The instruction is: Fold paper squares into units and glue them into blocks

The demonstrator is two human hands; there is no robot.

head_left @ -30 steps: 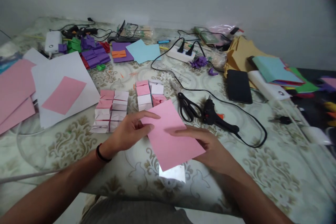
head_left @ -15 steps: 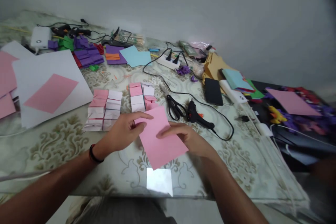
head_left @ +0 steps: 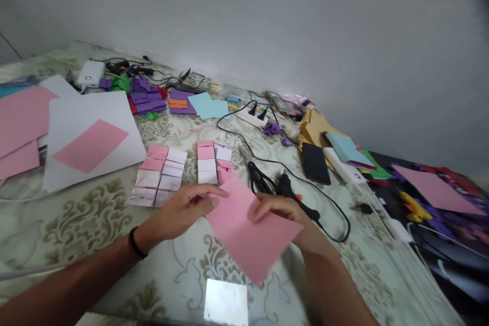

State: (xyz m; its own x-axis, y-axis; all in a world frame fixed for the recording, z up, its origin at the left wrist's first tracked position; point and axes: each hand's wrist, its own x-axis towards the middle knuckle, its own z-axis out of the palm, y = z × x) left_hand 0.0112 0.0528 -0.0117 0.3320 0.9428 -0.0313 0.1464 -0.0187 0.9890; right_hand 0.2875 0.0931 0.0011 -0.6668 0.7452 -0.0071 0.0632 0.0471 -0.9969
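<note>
Between my hands a sheet of pink paper (head_left: 248, 239) is held tilted above the table. My left hand (head_left: 187, 209) pinches its upper left corner between thumb and forefinger. At its right edge, my right hand (head_left: 288, 211) grips it with the thumb on top; the other fingers are hidden underneath. Just left of my left hand lies a block of folded pink and white paper pieces (head_left: 158, 175). A second, smaller block of folded pieces (head_left: 207, 163) sits behind the sheet. Black scissors (head_left: 261, 178) and a black glue gun (head_left: 296, 196) lie just beyond my right hand.
A white sheet (head_left: 114, 112) with a pink piece (head_left: 90, 146) on it lies at left. Further back are folded purple papers (head_left: 147, 101), light blue paper (head_left: 214, 108) and a power strip (head_left: 252, 116). A black phone (head_left: 316, 163) and a cable (head_left: 340, 209) lie at right.
The pink sheet has turned and shifted to the right, its lower corner swinging rightward. Both hands keep hold of it. The camera view has tilted, so the table sits lower.
</note>
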